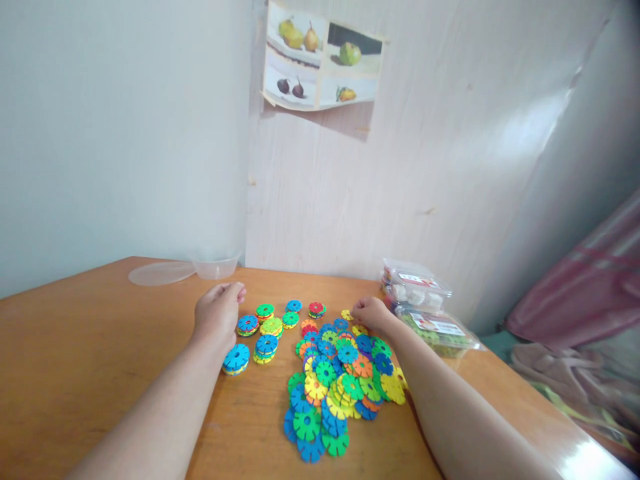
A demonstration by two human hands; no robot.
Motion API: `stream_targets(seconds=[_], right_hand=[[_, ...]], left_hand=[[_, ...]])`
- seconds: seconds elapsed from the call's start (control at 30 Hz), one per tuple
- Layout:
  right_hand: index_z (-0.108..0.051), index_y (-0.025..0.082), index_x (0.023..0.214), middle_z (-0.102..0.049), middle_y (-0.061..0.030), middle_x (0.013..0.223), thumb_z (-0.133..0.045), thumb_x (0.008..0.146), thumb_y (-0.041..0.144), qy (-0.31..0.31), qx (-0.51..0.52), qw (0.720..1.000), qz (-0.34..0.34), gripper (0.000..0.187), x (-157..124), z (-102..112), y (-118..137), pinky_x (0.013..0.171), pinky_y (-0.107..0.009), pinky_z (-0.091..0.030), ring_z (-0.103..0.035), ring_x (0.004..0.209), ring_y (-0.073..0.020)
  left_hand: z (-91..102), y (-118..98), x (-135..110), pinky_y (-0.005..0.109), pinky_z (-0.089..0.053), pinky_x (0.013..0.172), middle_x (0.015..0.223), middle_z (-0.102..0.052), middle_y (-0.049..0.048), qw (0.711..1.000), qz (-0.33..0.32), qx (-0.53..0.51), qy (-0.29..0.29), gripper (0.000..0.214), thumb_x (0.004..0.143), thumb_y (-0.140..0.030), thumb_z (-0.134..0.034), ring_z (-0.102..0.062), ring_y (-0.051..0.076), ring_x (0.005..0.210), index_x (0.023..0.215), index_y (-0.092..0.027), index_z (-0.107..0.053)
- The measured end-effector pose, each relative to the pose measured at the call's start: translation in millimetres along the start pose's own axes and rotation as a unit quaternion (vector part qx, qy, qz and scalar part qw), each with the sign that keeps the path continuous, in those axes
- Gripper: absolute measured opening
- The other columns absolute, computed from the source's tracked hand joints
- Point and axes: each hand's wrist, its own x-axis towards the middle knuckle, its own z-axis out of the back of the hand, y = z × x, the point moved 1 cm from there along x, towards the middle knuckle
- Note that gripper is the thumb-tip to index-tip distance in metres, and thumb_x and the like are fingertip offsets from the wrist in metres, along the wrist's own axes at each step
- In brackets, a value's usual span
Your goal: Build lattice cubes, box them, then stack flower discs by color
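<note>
Many slotted plastic building discs in blue, green, yellow, orange and red lie in a loose heap (345, 380) on the wooden table. Left of the heap stand several small stacks, among them one topped by a blue disc (236, 358) and another with a red top disc (316, 309). Beside the leftmost stacks, my left hand (217, 315) is closed, and whatever its fingers hold is hidden. My right hand (371, 313) is closed at the far edge of the heap, its fingertips at a yellow building disc (346, 314).
At the table's back left are a clear plastic bowl (216, 267) and a round clear lid (161, 274). Lidded clear boxes (437, 330) are piled at the right, close to my right forearm. The wall with fruit pictures (323, 57) rises behind. Pink cloth (580, 273) hangs beyond the right edge.
</note>
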Motion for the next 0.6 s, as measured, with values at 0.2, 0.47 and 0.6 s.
stream_targets(seconds=[0.2, 0.47, 0.6], right_hand=[[-0.069, 0.018, 0.067, -0.068, -0.0047, 0.068, -0.081, 0.060, 0.052, 0.027, -0.123, 0.991, 0.042, 0.037, -3.8, 4.4, 16.8, 0.051, -0.023, -0.035, -0.062, 0.066, -0.0180], [-0.067, 0.017, 0.062, -0.066, -0.0049, 0.062, -0.081, 0.058, 0.048, 0.050, -0.129, 0.990, 0.035, 0.034, -6.0, -4.7, 27.1, 0.049, -0.024, -0.034, -0.062, 0.061, -0.0176], [-0.066, 0.016, 0.063, -0.063, -0.0006, 0.054, -0.080, 0.058, 0.027, 0.035, -0.065, 0.997, 0.031, 0.018, -1.9, -9.5, 25.9, 0.045, -0.021, -0.033, -0.058, 0.054, -0.0138]], left_hand=[[-0.2, 0.9, -0.4, 0.029, -0.048, 0.074, 0.068, -0.066, 0.0018, 1.000, -0.010, 0.012, 0.006, 0.016, 0.060, -0.028, -0.066, -0.063, 0.016, 0.073, 0.069, -0.016, -0.066], [-2.0, 2.7, -4.2, 0.029, -0.048, 0.072, 0.068, -0.066, 0.0021, 0.999, -0.008, 0.034, 0.011, 0.016, 0.060, -0.030, -0.066, -0.062, 0.017, 0.073, 0.068, -0.016, -0.066], [-2.5, 3.4, -5.0, 0.028, -0.047, 0.071, 0.068, -0.067, 0.0020, 0.999, -0.009, 0.044, 0.016, 0.016, 0.060, -0.030, -0.066, -0.062, 0.017, 0.072, 0.069, -0.017, -0.067]])
